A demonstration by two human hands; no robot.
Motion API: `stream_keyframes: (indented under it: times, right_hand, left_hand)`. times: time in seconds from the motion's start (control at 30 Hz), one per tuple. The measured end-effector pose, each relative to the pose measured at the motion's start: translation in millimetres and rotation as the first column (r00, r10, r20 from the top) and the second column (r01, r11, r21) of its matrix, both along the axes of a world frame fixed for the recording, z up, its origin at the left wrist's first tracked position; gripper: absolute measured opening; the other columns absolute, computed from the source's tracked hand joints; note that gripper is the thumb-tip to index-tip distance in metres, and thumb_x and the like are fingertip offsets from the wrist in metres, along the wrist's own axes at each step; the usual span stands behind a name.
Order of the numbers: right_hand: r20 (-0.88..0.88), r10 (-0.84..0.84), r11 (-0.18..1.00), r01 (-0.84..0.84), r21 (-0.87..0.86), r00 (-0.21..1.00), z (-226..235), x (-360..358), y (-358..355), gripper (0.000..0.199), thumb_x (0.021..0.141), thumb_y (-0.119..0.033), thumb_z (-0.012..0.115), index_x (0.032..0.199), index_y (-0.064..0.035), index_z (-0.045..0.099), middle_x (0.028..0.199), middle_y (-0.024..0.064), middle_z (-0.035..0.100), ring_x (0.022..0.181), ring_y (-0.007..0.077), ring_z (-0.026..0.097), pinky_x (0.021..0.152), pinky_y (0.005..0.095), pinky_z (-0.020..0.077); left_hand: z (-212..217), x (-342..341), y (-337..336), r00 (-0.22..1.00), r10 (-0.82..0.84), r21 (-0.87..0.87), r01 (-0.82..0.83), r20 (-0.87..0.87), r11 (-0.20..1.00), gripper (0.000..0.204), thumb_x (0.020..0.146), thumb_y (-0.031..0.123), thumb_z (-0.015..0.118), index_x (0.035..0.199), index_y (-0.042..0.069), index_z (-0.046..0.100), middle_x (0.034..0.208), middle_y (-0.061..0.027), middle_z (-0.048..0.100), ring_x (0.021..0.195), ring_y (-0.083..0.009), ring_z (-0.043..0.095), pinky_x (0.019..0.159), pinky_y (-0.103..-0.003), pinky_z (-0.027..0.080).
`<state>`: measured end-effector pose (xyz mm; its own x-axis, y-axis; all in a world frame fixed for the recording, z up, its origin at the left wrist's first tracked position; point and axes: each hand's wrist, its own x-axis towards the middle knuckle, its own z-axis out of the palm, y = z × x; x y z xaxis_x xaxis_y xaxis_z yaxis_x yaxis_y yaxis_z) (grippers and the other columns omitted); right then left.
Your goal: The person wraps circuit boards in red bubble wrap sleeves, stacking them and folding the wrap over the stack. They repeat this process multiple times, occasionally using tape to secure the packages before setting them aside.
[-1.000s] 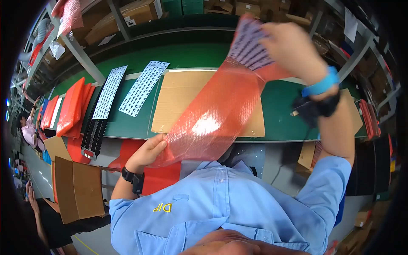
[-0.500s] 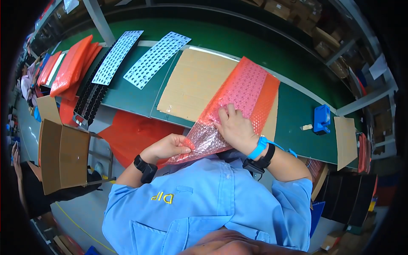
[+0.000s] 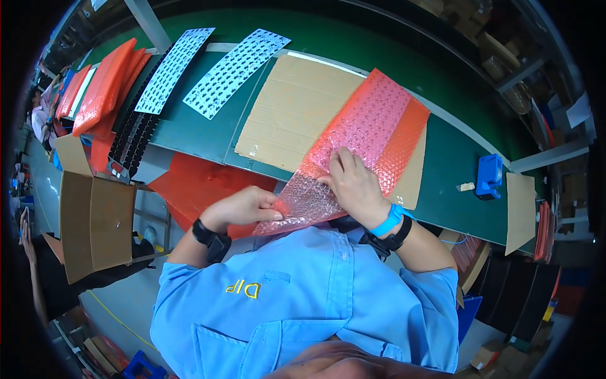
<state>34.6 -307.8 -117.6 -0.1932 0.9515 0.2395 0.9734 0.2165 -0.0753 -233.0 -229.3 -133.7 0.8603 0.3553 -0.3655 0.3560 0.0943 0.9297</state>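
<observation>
**Head view: both hands on the near end of a pink bubble-wrap bag**

Head view, left to right. Far left on the green bench (image 3: pixel 189 136): stacked orange-red bags (image 3: pixel 104 85), a black ribbed tray (image 3: pixel 129 142), then two pale perforated panels (image 3: pixel 173 69) (image 3: pixel 237 72) lying side by side.

Left hand (image 3: pixel 243 205): closed in a pinch on the near left corner of the bubble-wrap bag (image 3: pixel 360 142), thumb on top. Black watch on that wrist.

Bag: long axis runs from the near left, at the person's chest, to the far right. It rests on a brown cardboard sheet (image 3: pixel 293 114). Translucent pink, bubbled, a plain orange strip along its right edge, a dotted flat panel showing faintly inside. Near end is clearer and crumpled.

Right hand (image 3: pixel 353 183): lies flat on the bag, fingers spread and pressing, pointing far. It sits farther up the bag than the left; blue wristband.

Far right: small blue box (image 3: pixel 489 177), well apart from the bag.
</observation>
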Motion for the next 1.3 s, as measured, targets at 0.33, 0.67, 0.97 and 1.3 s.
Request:
stream_keyframes:
  times: [0.33,0.67,0.97,1.3]
  right_hand:
    - [-0.129,0.021,0.999,-0.024,-0.021,0.991,10,-3,-15,0.072,0.084,-0.04,0.071,0.132,0.0086,0.048,0.126,0.0239,0.052,0.109,0.0368,0.055,0.092,0.0431,0.0505]
    - [-0.281,0.071,0.994,-0.091,-0.06,0.957,15,9,-23,0.08,0.084,-0.044,0.071,0.14,0.0051,0.041,0.127,0.0248,0.051,0.115,0.0394,0.051,0.099,0.0459,0.0447]
    - [-0.577,-0.058,0.931,-0.165,-0.326,0.814,52,30,-22,0.071,0.098,-0.049,0.053,0.143,0.0032,0.039,0.135,0.0267,0.05,0.119,0.0434,0.049,0.104,0.0476,0.0392]
    - [-0.904,-0.054,0.996,-0.041,-0.078,0.424,18,40,-16,0.057,0.107,-0.043,0.033,0.138,0.0025,0.046,0.137,0.0207,0.053,0.131,0.0335,0.047,0.109,0.0405,0.0355]
  left_hand:
    - [37,-11,207,0.731,0.679,0.977,0.186,-0.065,-0.106,0.078,0.077,0.044,0.082,0.138,0.008,0.051,0.125,-0.024,0.062,0.115,-0.0353,0.061,0.095,-0.044,0.05]
    - [72,13,200,0.663,0.685,0.876,-0.091,-0.301,0.473,0.089,0.073,0.045,0.082,0.143,0.008,0.04,0.128,-0.0228,0.058,0.12,-0.0347,0.056,0.1,-0.042,0.047]
    - [91,82,35,0.922,0.134,0.593,-0.339,0.363,0.73,0.086,0.066,0.032,0.085,0.135,0.006,0.041,0.129,-0.0187,0.047,0.118,-0.0291,0.051,0.1,-0.043,0.042]
    - [61,97,14,0.911,-0.039,0.912,-0.409,0.41,0.031,0.063,0.062,0.03,0.084,0.113,0.005,0.058,0.118,-0.0215,0.053,0.111,-0.0382,0.053,0.093,-0.045,0.046]
